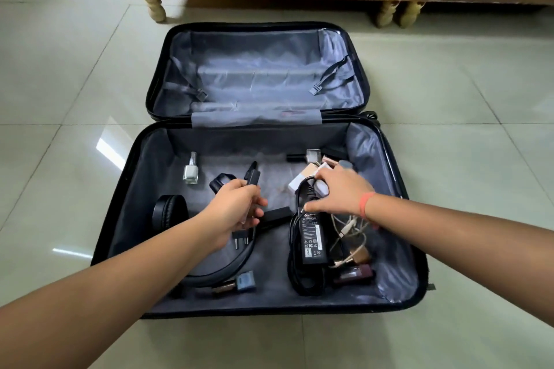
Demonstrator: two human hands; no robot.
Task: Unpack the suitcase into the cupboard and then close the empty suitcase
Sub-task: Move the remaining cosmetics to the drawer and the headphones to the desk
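A tiled floor is seen, and on it the suitcase is laid fully open, the far half bare, the near half filled with small things. Black headphones are placed at its left, a power adapter at its right, and a nail polish bottle stands towards the hinge. A small black object is pinched in the left hand. The right hand is spread over the adapter's black cable; whether it is grasped cannot be told.
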